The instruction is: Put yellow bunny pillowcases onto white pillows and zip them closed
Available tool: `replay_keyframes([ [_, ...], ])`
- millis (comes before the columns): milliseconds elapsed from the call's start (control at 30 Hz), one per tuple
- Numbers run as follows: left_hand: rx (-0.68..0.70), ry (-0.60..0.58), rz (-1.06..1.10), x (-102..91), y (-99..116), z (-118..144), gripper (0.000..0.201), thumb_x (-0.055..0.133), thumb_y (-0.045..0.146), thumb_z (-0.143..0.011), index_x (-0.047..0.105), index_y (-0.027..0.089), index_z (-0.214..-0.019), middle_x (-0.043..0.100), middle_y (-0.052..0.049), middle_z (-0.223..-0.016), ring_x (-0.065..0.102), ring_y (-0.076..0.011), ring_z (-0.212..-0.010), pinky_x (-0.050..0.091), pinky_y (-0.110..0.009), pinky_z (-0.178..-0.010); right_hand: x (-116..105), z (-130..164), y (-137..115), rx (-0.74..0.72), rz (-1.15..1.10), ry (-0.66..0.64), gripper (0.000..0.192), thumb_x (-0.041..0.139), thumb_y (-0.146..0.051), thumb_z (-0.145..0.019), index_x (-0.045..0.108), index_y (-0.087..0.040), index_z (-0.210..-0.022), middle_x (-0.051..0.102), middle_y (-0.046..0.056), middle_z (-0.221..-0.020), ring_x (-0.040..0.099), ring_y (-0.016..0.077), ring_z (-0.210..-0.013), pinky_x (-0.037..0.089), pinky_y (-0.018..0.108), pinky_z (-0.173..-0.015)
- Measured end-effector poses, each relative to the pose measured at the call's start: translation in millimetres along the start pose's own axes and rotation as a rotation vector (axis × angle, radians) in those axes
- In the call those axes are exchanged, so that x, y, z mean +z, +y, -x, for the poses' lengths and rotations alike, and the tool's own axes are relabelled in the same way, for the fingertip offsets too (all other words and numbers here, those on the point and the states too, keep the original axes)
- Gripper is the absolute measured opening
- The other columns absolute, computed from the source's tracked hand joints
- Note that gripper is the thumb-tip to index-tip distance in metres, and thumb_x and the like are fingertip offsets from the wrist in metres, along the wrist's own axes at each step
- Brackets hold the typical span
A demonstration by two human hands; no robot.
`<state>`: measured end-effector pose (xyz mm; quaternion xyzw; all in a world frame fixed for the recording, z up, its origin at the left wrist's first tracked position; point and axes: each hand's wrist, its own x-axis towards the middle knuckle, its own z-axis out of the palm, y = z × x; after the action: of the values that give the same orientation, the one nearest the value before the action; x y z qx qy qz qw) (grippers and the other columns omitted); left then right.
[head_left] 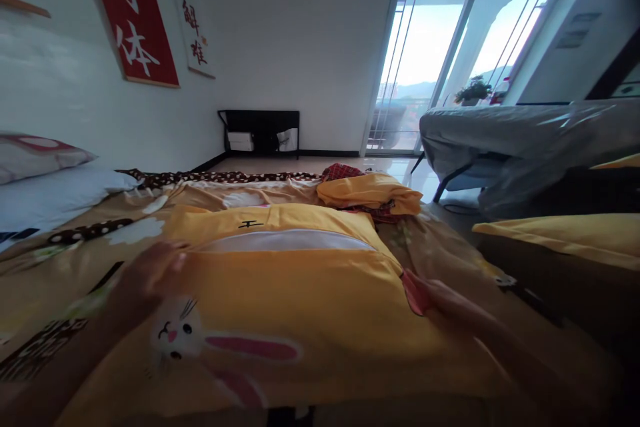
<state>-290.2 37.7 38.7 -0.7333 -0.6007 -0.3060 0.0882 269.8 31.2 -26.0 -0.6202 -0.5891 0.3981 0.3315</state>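
Note:
A yellow pillowcase [310, 293] printed with a white rabbit with pink ears lies before me on the bed. A long slit runs across its upper part, and a white pillow [300, 240] shows through the gap. My left hand [163, 272] is at the case's left edge, near the slit's end; motion smears its fingers, so their grip is unclear. At the right edge, my right hand [443, 300] is closed on a pink piece [414, 292] at the pillowcase's side.
A patterned brown sheet [425, 247] covers the bed. Behind the pillowcase lies a bundle of yellow and red plaid cloth [370, 193]. White pillows [55, 193] rest at the left. Another yellow cushion [565, 237] and plastic-covered furniture [505, 133] stand at the right.

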Motion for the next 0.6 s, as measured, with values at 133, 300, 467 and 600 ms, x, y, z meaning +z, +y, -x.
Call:
replay_keyframes([
  [133, 0.34, -0.249, 0.145, 15.7, 70.9, -19.8, 0.045, 0.035, 0.042, -0.095, 0.048, 0.022, -0.133, 0.052, -0.005, -0.139, 0.047, -0.0214, -0.128, 0.034, -0.035, -0.11, 34.1, -15.1, -21.1, -0.124, 0.046, 0.085, 0.05, 0.045, -0.069, -0.076, 0.072, -0.027, -0.077, 0.07, 0.009, -0.075, 0.066, 0.0294, -0.085, 0.053, 0.038, -0.077],
  [300, 0.254, -0.428, 0.18, 44.3, 87.2, -24.2, 0.048, 0.031, 0.047, -0.096, 0.057, 0.017, -0.124, 0.062, -0.01, -0.125, 0.055, -0.024, -0.115, 0.041, -0.04, -0.102, 33.0, -28.0, 5.8, -0.054, 0.445, 0.323, 0.047, 0.034, -0.051, -0.087, 0.068, -0.022, -0.075, 0.069, 0.013, -0.074, 0.066, 0.0277, -0.073, 0.049, 0.037, -0.066],
  [467, 0.204, -0.46, 0.159, 49.0, 84.7, -17.0, 0.049, 0.033, 0.051, -0.094, 0.061, 0.015, -0.112, 0.066, -0.011, -0.11, 0.06, -0.0253, -0.101, 0.045, -0.04, -0.091, 35.9, -24.3, 21.1, 0.045, 0.763, 0.187, 0.025, 0.044, -0.032, -0.087, 0.066, -0.018, -0.089, 0.071, 0.014, -0.081, 0.068, 0.0294, -0.078, 0.044, 0.035, -0.066],
  [600, 0.232, -0.498, 0.108, 28.9, 103.2, -28.6, 0.048, 0.033, 0.056, -0.093, 0.064, 0.018, -0.095, 0.068, -0.009, -0.097, 0.063, -0.0245, -0.089, 0.048, -0.036, -0.078, 19.4, -32.9, -25.7, 0.022, 1.069, 0.2, 0.023, 0.051, -0.029, -0.085, 0.067, -0.013, -0.092, 0.069, 0.021, -0.089, 0.067, 0.0369, -0.084, 0.045, 0.043, -0.068],
])
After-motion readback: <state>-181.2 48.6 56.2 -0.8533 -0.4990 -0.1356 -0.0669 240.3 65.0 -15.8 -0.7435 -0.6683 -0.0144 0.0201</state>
